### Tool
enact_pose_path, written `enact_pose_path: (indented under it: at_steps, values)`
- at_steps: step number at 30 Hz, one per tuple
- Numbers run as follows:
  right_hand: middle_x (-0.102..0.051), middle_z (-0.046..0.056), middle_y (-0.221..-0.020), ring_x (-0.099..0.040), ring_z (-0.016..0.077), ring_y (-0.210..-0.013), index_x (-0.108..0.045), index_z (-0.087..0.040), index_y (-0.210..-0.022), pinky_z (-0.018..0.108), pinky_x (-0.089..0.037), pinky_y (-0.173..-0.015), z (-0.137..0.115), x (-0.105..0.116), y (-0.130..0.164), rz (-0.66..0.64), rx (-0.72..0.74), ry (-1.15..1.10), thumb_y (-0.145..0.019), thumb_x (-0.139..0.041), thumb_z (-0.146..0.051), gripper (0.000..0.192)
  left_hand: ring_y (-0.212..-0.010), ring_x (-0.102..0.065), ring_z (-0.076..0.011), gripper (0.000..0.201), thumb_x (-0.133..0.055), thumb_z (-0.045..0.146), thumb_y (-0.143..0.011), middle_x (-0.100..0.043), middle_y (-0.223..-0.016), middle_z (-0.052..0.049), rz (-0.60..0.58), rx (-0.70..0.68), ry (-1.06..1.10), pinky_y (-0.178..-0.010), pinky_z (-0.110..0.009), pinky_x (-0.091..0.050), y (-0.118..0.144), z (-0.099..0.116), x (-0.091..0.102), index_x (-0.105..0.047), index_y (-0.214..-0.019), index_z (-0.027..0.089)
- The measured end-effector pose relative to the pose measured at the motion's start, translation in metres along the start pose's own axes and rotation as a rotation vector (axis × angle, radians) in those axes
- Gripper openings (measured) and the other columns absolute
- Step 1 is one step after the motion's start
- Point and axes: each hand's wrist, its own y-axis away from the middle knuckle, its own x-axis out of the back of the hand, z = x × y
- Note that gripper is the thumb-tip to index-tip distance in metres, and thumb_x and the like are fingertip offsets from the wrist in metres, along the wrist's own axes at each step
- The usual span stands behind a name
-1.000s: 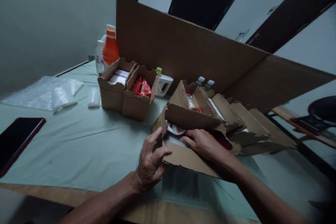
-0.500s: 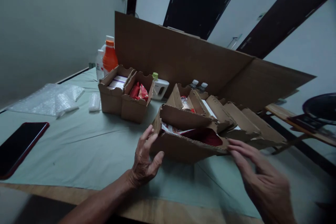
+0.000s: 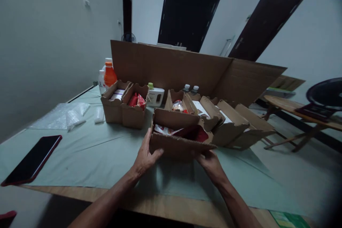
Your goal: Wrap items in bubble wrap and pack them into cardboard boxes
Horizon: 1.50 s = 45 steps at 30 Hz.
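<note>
Home packing room: doors [image 3: 187,10], cloth-covered table [image 3: 88,153]

Box [image 3: 176,146] was matt brown corrugated cardboard, edges rough-cut. Packets [image 3: 187,132] inside looked glossy plastic. Table cover [image 3: 88,153] was matt green cloth over a wood edge. Phone [image 3: 33,159] glossy.

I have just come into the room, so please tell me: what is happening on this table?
A person holds a small open cardboard box with both bare hands: the left hand grips its left end, the right hand supports its front right side. Red packets lie inside it. It sits on a green cloth in front of a row of similar boxes. Two more filled boxes, bottles, bubble wrap and a dark phone lie to the left.
</note>
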Motion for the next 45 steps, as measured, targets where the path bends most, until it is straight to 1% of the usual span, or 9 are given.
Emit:
enact_pose_path:
  at_steps: [6,10,14,18,23,27,33,38,45]
  values:
    - [-0.069,0.013,-0.128,-0.067,0.0334,-0.105,-0.073,-0.019,-0.118,0.045,-0.055,-0.092,-0.026,-0.041,0.056,0.037,0.186,-0.042,-0.076,-0.072,-0.050,0.052,-0.141,-0.043,-0.0379,0.081,-0.072,0.052,-0.080,-0.052,-0.148,-0.015,0.134,0.404,0.084,-0.118,-0.050,-0.034,0.074,0.028,0.055,-0.043,-0.147,0.018]
    - [-0.071,0.012,-0.122,-0.068,0.0291,-0.099,-0.072,-0.020,-0.120,0.042,-0.056,-0.087,-0.065,-0.069,0.050,-0.033,0.306,-0.106,-0.078,-0.072,-0.048,0.051,-0.135,-0.049,-0.0363,0.083,-0.068,0.057,-0.082,-0.057,-0.141,-0.012,0.375,0.392,0.055,-0.114,-0.048,-0.039,0.071,0.056,0.087,-0.039,-0.149,0.019]
    - [-0.077,0.009,-0.089,-0.067,0.0259,-0.079,-0.076,-0.018,-0.090,0.037,-0.056,-0.071,-0.061,-0.040,0.035,0.099,0.198,-0.093,-0.074,-0.072,-0.054,0.040,-0.137,-0.047,-0.0352,0.092,-0.070,0.052,-0.080,-0.047,-0.151,-0.015,0.268,0.220,0.113,-0.116,-0.048,-0.036,0.031,0.087,0.059,-0.029,-0.155,0.016]
    - [-0.077,0.009,-0.089,-0.069,0.0293,-0.082,-0.075,-0.019,-0.088,0.038,-0.055,-0.070,-0.036,0.002,0.053,0.240,0.096,0.025,-0.069,-0.074,-0.055,0.041,-0.144,-0.038,-0.0348,0.086,-0.069,0.045,-0.081,-0.040,-0.157,-0.015,0.095,0.188,0.168,-0.120,-0.049,-0.030,0.030,0.092,0.024,-0.031,-0.154,0.018]
    - [-0.075,0.007,-0.077,-0.065,0.0250,-0.068,-0.073,-0.020,-0.079,0.034,-0.054,-0.060,-0.040,-0.036,0.082,0.159,0.083,0.010,-0.069,-0.072,-0.054,0.035,-0.132,-0.052,-0.0347,0.076,-0.067,0.045,-0.083,-0.057,-0.142,-0.015,0.184,0.386,0.133,-0.111,-0.046,-0.042,0.077,0.074,0.052,-0.040,-0.147,0.015]
    - [-0.075,0.008,-0.086,-0.067,0.0259,-0.080,-0.074,-0.019,-0.092,0.036,-0.056,-0.072,-0.052,-0.072,0.064,0.047,0.180,-0.095,-0.073,-0.071,-0.052,0.037,-0.132,-0.052,-0.0329,0.072,-0.064,0.045,-0.085,-0.056,-0.141,-0.013,0.353,0.333,0.026,-0.111,-0.044,-0.042,0.075,0.069,0.076,-0.040,-0.146,0.016]
    - [-0.075,0.010,-0.092,-0.067,0.0308,-0.088,-0.071,-0.019,-0.089,0.040,-0.056,-0.078,-0.014,-0.048,0.056,0.209,0.074,-0.011,-0.071,-0.070,-0.056,0.041,-0.134,-0.051,-0.0320,0.073,-0.065,0.033,-0.078,-0.055,-0.144,-0.014,0.226,0.198,0.062,-0.114,-0.045,-0.040,0.022,0.049,0.034,-0.043,-0.145,0.014]
    - [-0.070,0.010,-0.120,-0.068,0.0267,-0.101,-0.059,-0.022,-0.127,0.037,-0.055,-0.088,0.022,-0.028,0.086,0.173,0.028,-0.041,-0.077,-0.069,-0.055,0.061,-0.129,-0.056,-0.0290,0.063,-0.059,0.027,-0.075,-0.062,-0.135,-0.010,0.134,0.184,0.072,-0.113,-0.044,-0.041,-0.007,0.017,0.026,-0.051,-0.137,0.016]
    - [-0.066,0.012,-0.132,-0.068,0.0289,-0.110,-0.054,-0.022,-0.138,0.036,-0.057,-0.088,0.043,-0.009,0.041,0.055,-0.032,-0.186,-0.078,-0.068,-0.059,0.072,-0.146,-0.036,-0.0294,0.069,-0.056,0.024,-0.086,-0.038,-0.156,-0.015,0.262,0.292,-0.121,-0.120,-0.051,-0.030,0.067,0.013,0.020,-0.033,-0.150,0.020]
